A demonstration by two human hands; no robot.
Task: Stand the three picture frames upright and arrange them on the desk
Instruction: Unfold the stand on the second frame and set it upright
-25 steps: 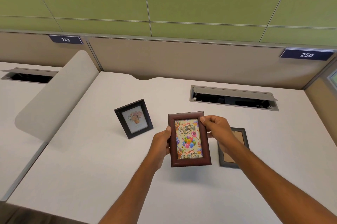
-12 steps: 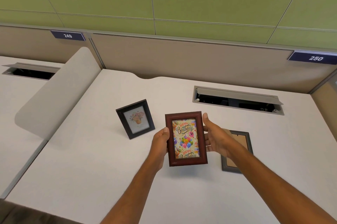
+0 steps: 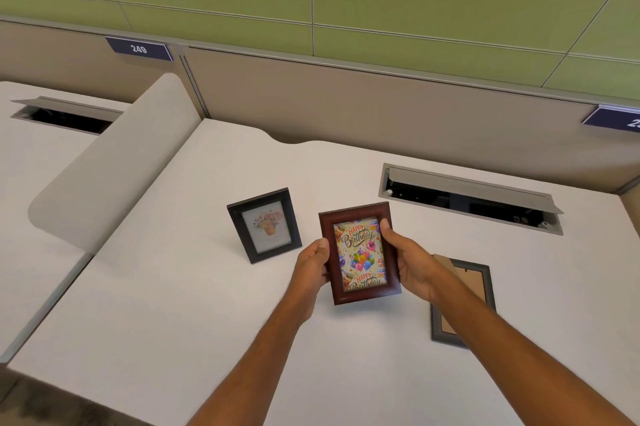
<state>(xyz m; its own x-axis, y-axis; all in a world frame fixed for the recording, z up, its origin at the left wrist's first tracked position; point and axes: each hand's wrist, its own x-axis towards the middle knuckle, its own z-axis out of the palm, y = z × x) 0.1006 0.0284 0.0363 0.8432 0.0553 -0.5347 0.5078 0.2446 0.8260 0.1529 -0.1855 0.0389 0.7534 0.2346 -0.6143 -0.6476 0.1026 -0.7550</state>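
A dark red frame [image 3: 359,252] with a "Happy Birthday" balloon picture is held face up between both hands over the white desk [image 3: 207,321]. My left hand [image 3: 311,264] grips its left edge and my right hand [image 3: 410,261] grips its right edge, thumb on the front. To the left a black frame [image 3: 264,224] with a flower-pot picture stands upright on the desk, leaning back. A grey frame [image 3: 462,301] lies flat and face down at the right, its brown backing showing, partly hidden by my right forearm.
An open cable slot [image 3: 471,198] with a raised flap is set in the desk at the back right. A beige divider panel [image 3: 114,162] rises along the desk's left side, with a neighbouring desk beyond. A partition wall runs along the back.
The red frame has moved slightly forward and tilted a little to the left in my hands. My right thumb has shifted onto the frame's front. The other two frames have not moved.
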